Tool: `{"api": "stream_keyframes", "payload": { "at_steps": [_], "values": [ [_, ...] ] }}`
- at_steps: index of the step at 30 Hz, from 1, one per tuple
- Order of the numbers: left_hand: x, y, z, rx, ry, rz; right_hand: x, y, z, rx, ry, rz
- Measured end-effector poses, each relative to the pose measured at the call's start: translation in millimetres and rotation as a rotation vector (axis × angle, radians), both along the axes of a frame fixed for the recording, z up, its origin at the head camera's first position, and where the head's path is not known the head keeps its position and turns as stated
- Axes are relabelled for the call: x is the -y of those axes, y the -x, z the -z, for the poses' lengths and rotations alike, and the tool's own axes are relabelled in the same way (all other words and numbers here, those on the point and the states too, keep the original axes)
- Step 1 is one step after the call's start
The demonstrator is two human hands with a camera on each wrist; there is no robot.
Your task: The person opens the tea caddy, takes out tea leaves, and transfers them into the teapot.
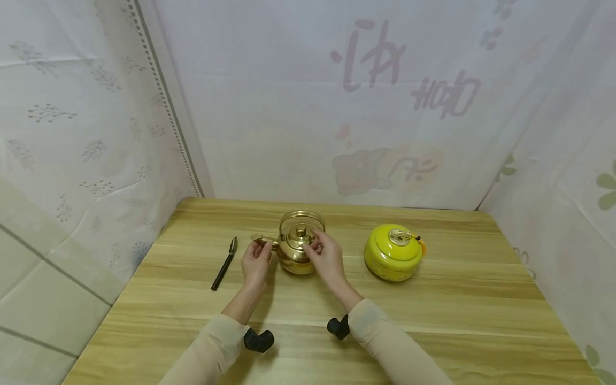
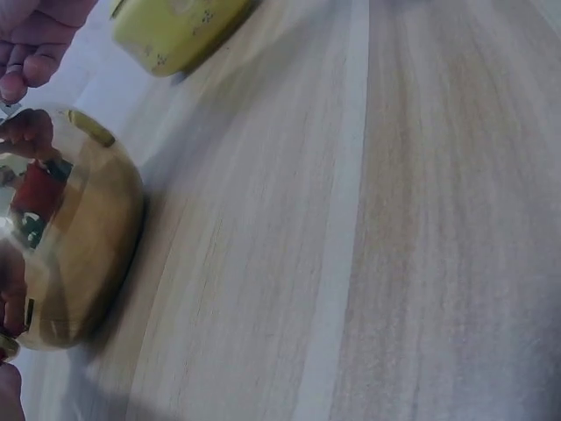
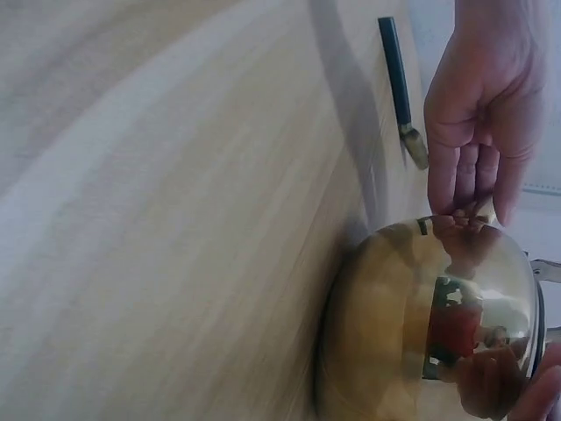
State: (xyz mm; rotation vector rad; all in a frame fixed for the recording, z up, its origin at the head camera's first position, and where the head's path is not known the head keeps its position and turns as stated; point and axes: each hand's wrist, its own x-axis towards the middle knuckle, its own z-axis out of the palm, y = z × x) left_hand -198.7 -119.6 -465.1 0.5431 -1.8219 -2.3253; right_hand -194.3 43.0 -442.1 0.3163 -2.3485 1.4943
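A shiny gold teapot (image 1: 295, 259) stands on the wooden table, its hoop handle (image 1: 302, 214) upright over the knobbed lid (image 1: 301, 232). My left hand (image 1: 255, 262) pinches the spout (image 1: 273, 243) between thumb and fingers; the right wrist view also shows this grip on the near side of the pot (image 3: 394, 324). Over the pot's right side is my right hand (image 1: 329, 256), its thumb and forefinger apart beside the lid. In the left wrist view its bent fingers (image 2: 39, 66) hover close above the pot; whether they touch the lid is hidden.
Left of the teapot lies a slim tool (image 1: 223, 270) with a black handle and metal tip. To the right sits a lidded yellow jar (image 1: 392, 256) with a gold knot and orange tassel. Patterned cloth (image 1: 289, 133) hangs behind the table (image 1: 457, 321).
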Motion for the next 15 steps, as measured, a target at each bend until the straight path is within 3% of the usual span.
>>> {"api": "stream_keyframes", "payload": {
  "at_steps": [15],
  "values": [
    [0.4, 5.8, 3.3, -0.016, 0.047, -0.033, 11.4, 14.9, -8.5, 0.012, -0.270, 0.124]
  ]
}}
